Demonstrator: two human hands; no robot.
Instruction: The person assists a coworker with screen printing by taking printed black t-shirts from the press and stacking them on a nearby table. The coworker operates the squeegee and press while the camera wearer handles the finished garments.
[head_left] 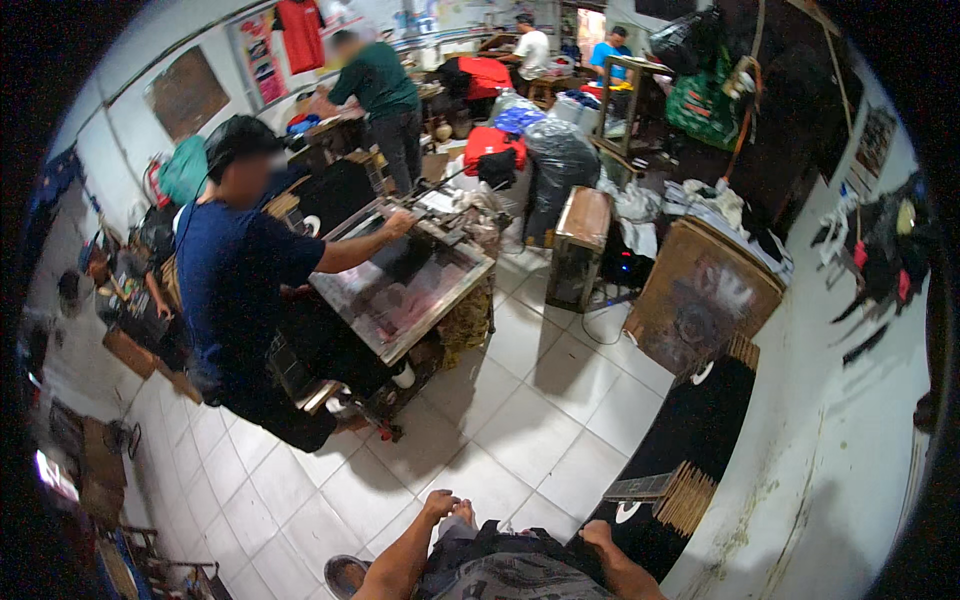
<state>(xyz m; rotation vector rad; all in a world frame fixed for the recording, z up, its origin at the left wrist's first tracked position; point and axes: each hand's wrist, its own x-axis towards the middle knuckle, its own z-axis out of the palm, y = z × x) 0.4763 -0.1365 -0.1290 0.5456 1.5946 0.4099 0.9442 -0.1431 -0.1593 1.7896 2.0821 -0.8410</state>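
My left hand (440, 504) hovers over the tiled floor in front of my body, fingers curled in and nothing seen in them. A bare foot (465, 513) shows just beside it. My right hand (597, 534) hangs at my other side as a loose fist, close to a long black board (650, 545) with a row of brown wooden slats (688, 497). No object shows in that hand either. Ahead to the left, a person in a dark blue shirt (225, 260) reaches across a wooden-framed printing screen (400, 285) on a stand.
A stained brown board (700, 300) leans at the right, next to a small metal cabinet (580, 245). Full plastic bags (563, 165) and red cloth (494, 152) are piled farther back. Other people work at the far tables. A round bowl (346, 574) sits by my left forearm.
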